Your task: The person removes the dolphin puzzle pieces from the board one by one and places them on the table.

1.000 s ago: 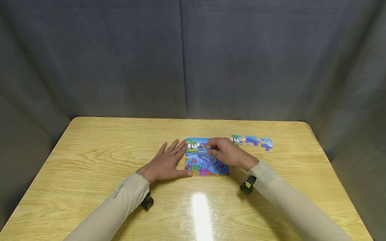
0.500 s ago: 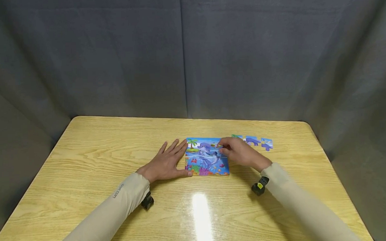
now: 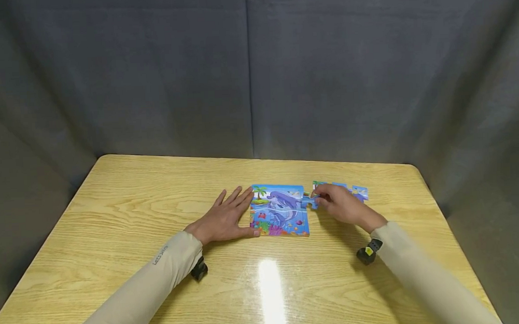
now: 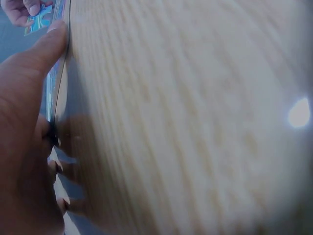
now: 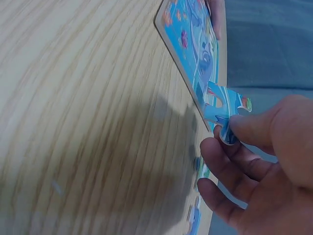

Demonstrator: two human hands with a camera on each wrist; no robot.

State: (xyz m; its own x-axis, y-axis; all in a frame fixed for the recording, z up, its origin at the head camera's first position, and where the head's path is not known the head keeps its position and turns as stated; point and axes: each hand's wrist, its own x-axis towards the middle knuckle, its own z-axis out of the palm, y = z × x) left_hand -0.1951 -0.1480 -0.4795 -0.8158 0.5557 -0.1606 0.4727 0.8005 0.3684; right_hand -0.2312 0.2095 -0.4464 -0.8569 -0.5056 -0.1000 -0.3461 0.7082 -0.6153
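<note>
A jigsaw board [image 3: 283, 214] with a dolphin, palm and coral picture lies flat on the table. My left hand [image 3: 223, 218] rests at its left edge, fingers spread and thumb on the lower left corner. Just past the board's right edge, my right hand [image 3: 341, 204] pinches a blue puzzle piece [image 5: 222, 110] between thumb and fingertips. In the right wrist view that piece is raised above the table and overlaps the board's edge. Behind the right hand, several loose puzzle pieces [image 3: 360, 192] lie in a row, partly hidden by it.
The wooden table [image 3: 178, 185] has rounded far corners. A dark grey curtain [image 3: 152, 89] hangs behind it and along both sides. Glare shines on the tabletop in front of the board.
My right hand has moved right with the puzzle piece, from over the board's top middle to beyond its right edge. More of the dolphin picture shows. My left hand stays put.
</note>
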